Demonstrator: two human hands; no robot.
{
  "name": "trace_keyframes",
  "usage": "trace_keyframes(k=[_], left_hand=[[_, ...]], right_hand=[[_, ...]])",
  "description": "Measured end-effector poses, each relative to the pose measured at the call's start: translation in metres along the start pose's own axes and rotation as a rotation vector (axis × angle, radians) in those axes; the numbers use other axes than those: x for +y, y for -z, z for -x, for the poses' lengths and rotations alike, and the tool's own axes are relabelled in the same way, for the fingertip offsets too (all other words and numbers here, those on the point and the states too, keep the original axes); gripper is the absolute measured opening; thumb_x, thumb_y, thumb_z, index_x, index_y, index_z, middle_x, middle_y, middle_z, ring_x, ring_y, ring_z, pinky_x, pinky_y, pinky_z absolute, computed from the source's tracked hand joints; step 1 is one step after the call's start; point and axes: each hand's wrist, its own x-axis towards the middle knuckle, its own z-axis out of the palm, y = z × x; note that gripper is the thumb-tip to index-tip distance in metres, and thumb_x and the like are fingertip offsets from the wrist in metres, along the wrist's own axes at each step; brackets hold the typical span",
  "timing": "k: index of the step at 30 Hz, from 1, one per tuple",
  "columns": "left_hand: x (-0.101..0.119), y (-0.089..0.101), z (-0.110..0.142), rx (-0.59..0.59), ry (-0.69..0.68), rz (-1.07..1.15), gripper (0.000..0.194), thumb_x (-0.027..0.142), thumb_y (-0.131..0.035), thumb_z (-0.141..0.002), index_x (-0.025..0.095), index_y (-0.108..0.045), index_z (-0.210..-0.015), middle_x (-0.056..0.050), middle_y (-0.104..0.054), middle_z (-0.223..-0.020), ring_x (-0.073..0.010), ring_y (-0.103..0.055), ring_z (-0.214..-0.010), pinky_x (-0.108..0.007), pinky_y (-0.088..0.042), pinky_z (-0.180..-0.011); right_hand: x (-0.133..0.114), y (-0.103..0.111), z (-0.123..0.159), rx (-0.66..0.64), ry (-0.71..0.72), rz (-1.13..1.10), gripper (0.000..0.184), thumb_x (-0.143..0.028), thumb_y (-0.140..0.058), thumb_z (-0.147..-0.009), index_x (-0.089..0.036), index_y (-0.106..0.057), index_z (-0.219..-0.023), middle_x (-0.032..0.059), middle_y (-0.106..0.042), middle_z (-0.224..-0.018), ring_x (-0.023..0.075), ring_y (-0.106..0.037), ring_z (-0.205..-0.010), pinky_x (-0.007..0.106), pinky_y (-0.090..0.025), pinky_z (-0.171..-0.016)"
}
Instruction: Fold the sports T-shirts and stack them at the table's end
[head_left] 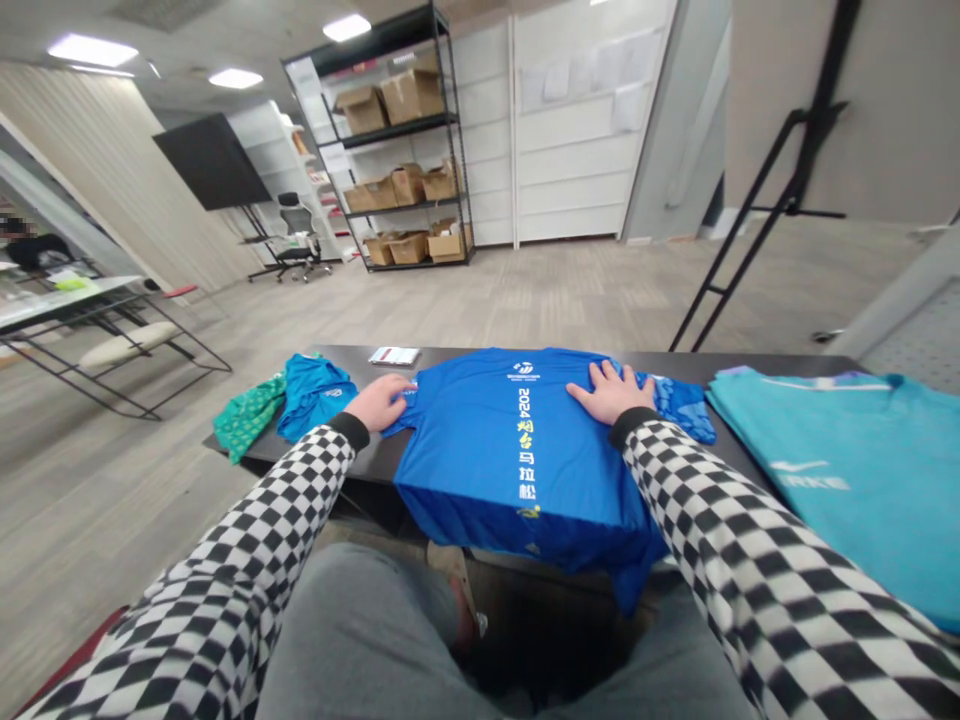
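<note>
At the left end of the table, green cloth, bunched, with a tip past the near edge: apt to slide to the floor after a light knock from the left forearm. Touching it, blue bundle, loosely heaped and easy to drag along by accident. Next, left hand at one sleeve of the blue shirt, fingers narrow and bent against the fabric; cannot tell whether pinching or only pressing. From a hard tug there, likely skew and fresh creases. Beyond that hand, near the far edge, flat item, exposed to a sweep by cloth or knuckles and so to a drop off the back. In the middle of the table, blue shirt spread print up, top by the far edge, lower part draped over the near edge above the knees: at risk of slipping down from hanging weight or a brushing leg. On its right half, right hand, fingers wide and flat; perhaps a weak anchor on slick cloth. Farther right, teal shirt, just beside the patterned sleeve, with scant bare table between: possible rumpling from a wide outward sweep. For movement, bare strips around the flat item, open floor behind the table, then the stand as a limit at right.
</note>
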Motion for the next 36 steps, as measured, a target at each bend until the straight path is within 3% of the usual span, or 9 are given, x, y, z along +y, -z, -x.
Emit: trace_keyframes(k=[3,11,15,18,20,26,31,33,36], left_hand=[[0.019,-0.022,-0.007,-0.082,-0.217,0.037,0.048,0.041,-0.055,-0.105,0.028,-0.081,-0.142,-0.006,-0.073,-0.155,-0.0273,-0.063,-0.149,-0.041,-0.044,-0.134],[-0.019,-0.004,-0.007,-0.005,0.281,-0.155,0.058,0.057,-0.047,-0.109,0.019,-0.087,-0.127,-0.019,-0.079,-0.14,-0.0402,-0.069,-0.135,-0.053,-0.054,-0.119],[0.004,-0.006,-0.021,0.014,0.186,-0.087,0.061,0.048,-0.043,-0.109,0.016,-0.078,-0.147,-0.017,-0.073,-0.155,-0.0359,-0.063,-0.148,-0.048,-0.046,-0.13],[0.029,-0.018,-0.037,-0.104,0.1,0.011,0.069,0.053,-0.041,-0.111,0.017,-0.064,-0.165,-0.012,-0.061,-0.171,-0.0308,-0.053,-0.161,-0.042,-0.038,-0.136],[0.036,-0.024,-0.043,-0.179,0.121,0.025,0.077,0.061,-0.046,-0.108,0.017,-0.058,-0.17,-0.015,-0.052,-0.178,-0.0365,-0.047,-0.166,-0.049,-0.037,-0.137],[0.01,-0.036,-0.049,-0.318,0.187,0.002,0.095,0.076,-0.05,-0.101,0.024,-0.041,-0.181,-0.017,-0.028,-0.188,-0.0459,-0.028,-0.174,-0.068,-0.031,-0.136],[-0.016,-0.032,-0.057,-0.293,0.12,0.041,0.102,0.082,-0.062,-0.09,0.021,-0.054,-0.171,-0.018,-0.047,-0.181,-0.039,-0.045,-0.168,-0.05,-0.044,-0.133],[-0.014,-0.025,-0.066,-0.297,0.114,0.026,0.092,0.072,-0.07,-0.088,0.018,-0.063,-0.162,-0.017,-0.06,-0.171,-0.0361,-0.057,-0.159,-0.041,-0.049,-0.129],[0.011,-0.02,-0.09,-0.28,0.18,-0.066,0.072,0.054,-0.075,-0.088,0.011,-0.072,-0.145,-0.021,-0.073,-0.153,-0.0402,-0.07,-0.142,-0.046,-0.055,-0.121]], right_hand=[[0.0,0.0,0.001,0.002,0.002,0.007,0.107,-0.093,-0.026,-0.101,-0.025,-0.035,-0.183,0.0134,-0.023,-0.191,0.0489,-0.019,-0.174,0.083,-0.011,-0.134],[0.0,0.001,0.003,0.007,0.005,0.014,0.107,-0.094,-0.024,-0.101,-0.025,-0.034,-0.183,0.0127,-0.023,-0.192,0.0487,-0.019,-0.174,0.082,-0.011,-0.134],[-0.001,0.002,0.003,-0.009,-0.001,0.019,0.108,-0.094,-0.024,-0.101,-0.025,-0.033,-0.183,0.0126,-0.021,-0.192,0.048,-0.018,-0.174,0.08,-0.011,-0.135],[-0.003,0.004,0.004,-0.027,-0.012,0.025,0.107,-0.094,-0.024,-0.101,-0.027,-0.032,-0.184,0.0104,-0.02,-0.193,0.0467,-0.017,-0.175,0.079,-0.011,-0.136],[-0.004,0.007,0.006,-0.039,-0.019,0.026,0.107,-0.094,-0.025,-0.101,-0.027,-0.031,-0.184,0.0094,-0.018,-0.193,0.0458,-0.016,-0.175,0.079,-0.01,-0.136],[-0.001,0.017,0.011,-0.026,-0.01,-0.135,0.104,-0.091,-0.036,-0.103,-0.024,-0.033,-0.183,0.0131,-0.018,-0.192,0.0457,-0.016,-0.176,0.075,-0.007,-0.139],[0.029,0.037,0.005,0.257,-0.078,-0.663,0.073,-0.055,-0.026,-0.117,-0.016,-0.042,-0.177,0.018,-0.053,-0.176,0.028,-0.051,-0.162,0.045,-0.042,-0.133],[0.044,0.044,0.002,0.362,-0.063,-0.703,0.063,-0.041,-0.036,-0.115,-0.015,-0.053,-0.17,0.0173,-0.067,-0.162,0.0265,-0.065,-0.148,0.04,-0.05,-0.125],[0.058,0.046,0.0,0.308,-0.015,-0.543,0.05,-0.025,-0.053,-0.105,-0.017,-0.074,-0.149,0.0147,-0.079,-0.142,0.0271,-0.074,-0.13,0.038,-0.053,-0.12]])
